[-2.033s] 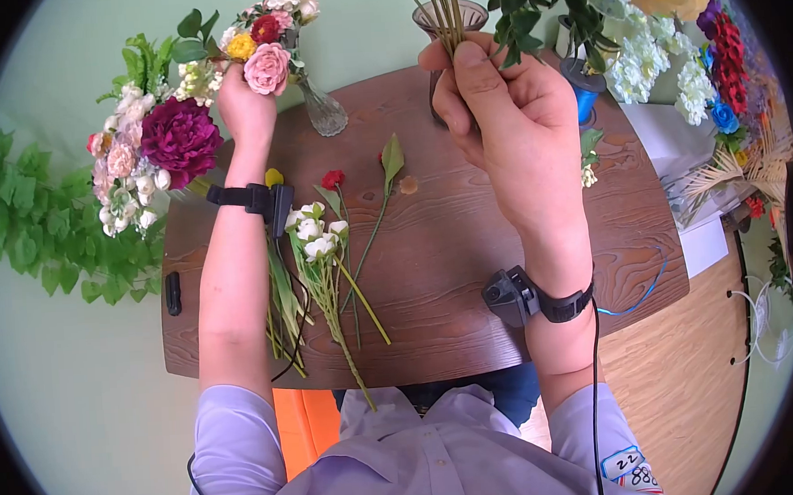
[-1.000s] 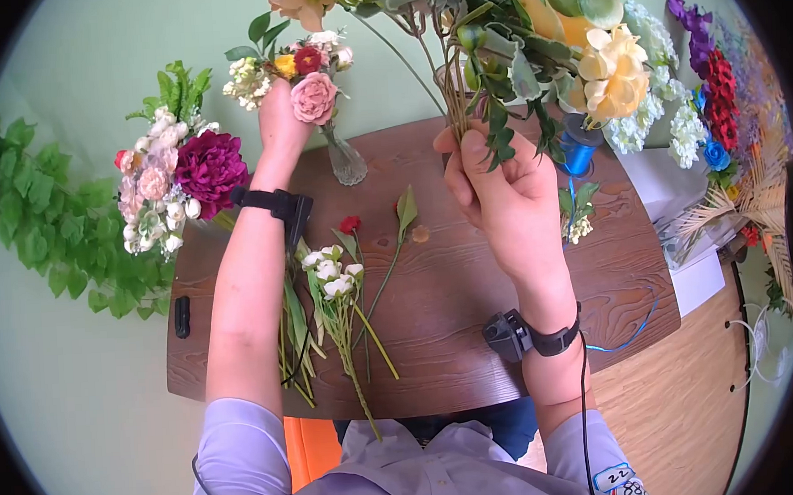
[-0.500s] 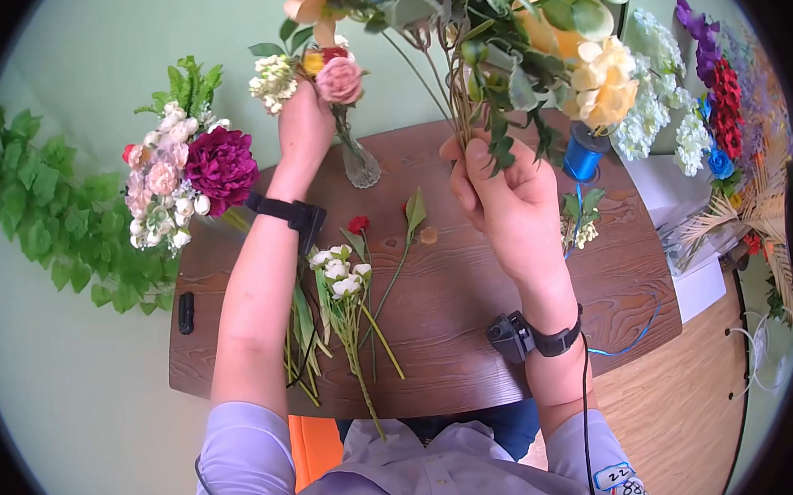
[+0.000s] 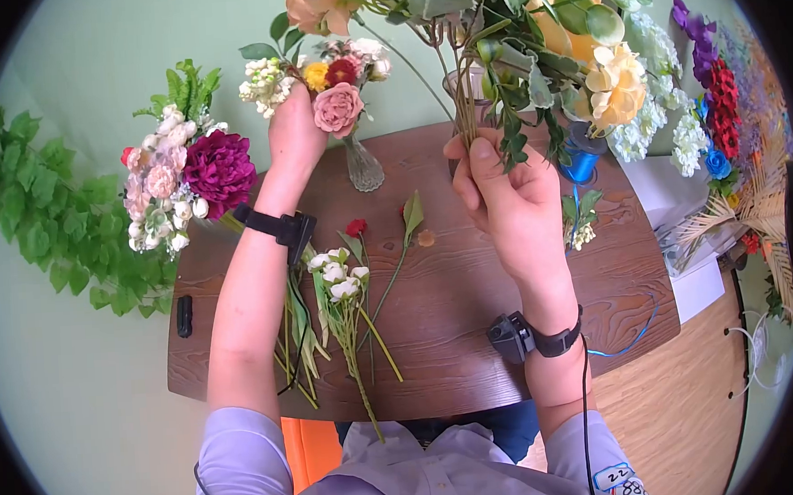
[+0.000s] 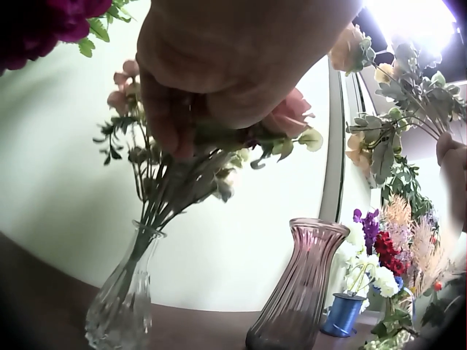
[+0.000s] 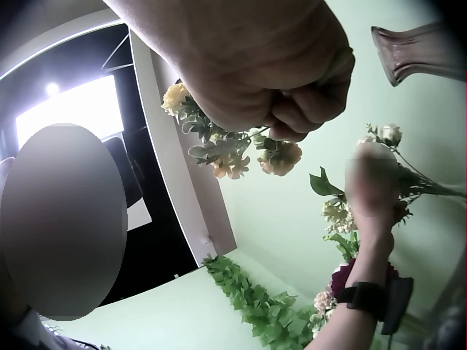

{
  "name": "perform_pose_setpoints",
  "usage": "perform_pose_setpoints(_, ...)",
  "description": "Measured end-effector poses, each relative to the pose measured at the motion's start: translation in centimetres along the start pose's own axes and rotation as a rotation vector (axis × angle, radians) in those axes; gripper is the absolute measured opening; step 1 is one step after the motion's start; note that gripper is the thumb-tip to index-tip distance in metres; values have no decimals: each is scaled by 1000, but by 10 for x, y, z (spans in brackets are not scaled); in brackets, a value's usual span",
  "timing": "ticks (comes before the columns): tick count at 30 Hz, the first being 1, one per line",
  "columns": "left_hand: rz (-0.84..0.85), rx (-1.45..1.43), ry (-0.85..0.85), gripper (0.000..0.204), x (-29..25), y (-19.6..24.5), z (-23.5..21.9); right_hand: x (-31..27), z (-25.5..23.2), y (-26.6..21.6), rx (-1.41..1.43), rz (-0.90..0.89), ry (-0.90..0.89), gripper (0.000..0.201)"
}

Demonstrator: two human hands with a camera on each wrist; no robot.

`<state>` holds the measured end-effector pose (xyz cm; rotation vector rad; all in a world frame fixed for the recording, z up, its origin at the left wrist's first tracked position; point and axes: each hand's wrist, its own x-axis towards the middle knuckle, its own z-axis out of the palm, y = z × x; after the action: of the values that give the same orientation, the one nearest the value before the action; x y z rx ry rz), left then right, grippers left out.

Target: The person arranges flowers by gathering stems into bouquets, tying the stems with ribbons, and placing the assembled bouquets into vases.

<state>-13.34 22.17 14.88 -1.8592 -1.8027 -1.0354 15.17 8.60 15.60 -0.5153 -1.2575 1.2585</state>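
In the head view my left hand (image 4: 298, 136) is among the blooms of a small mixed bouquet (image 4: 336, 109) of pink, red, yellow and white flowers. Its fingers curl on the flowers, seen from below in the left wrist view. Those stems (image 5: 149, 197) stand in a clear glass vase (image 4: 363, 166). My right hand (image 4: 517, 192) pinches a bundle of stems (image 4: 465, 105) between thumb and fingers, raised over the table. Peach and yellow flowers (image 4: 615, 85) with green leaves top that bundle. Behind it stands a purple-tinted glass vase (image 5: 299, 284), partly hidden in the head view.
White flowers (image 4: 343, 286) and red flowers (image 4: 356, 227) lie on the wooden table (image 4: 473, 333). A bouquet with a purple peony (image 4: 219, 172) is at the left. The blue ribbon spool (image 4: 580, 162) stands back right, near a leafy sprig (image 4: 581, 220). A black object (image 4: 184, 316) lies near the left edge.
My left hand has moved right, with the mixed bouquet's blooms shifting alongside, then slightly back left. The right hand's bundle has come lower into view, showing more peach and yellow flowers.
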Motion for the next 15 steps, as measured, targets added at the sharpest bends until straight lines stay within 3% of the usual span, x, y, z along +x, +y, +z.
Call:
perform_pose_setpoints(4,20,-13,18,35,-1,0,-4,0,0,-2,-31,4,10,19)
perform_pose_setpoints(7,-44,-6,75,20,0,9,-14,0,-1,-1,-23,-8,4,19)
perform_pose_setpoints(8,46,-32,138,18,-2,11,-16,0,-1,0,-23,-3,5,19)
perform_pose_setpoints(11,31,-11,158,18,-4,17,-21,-1,0,-1,-14,-13,11,20)
perform_pose_setpoints(15,-17,83,100,17,2,11,-18,-1,1,-1,-35,-23,2,21)
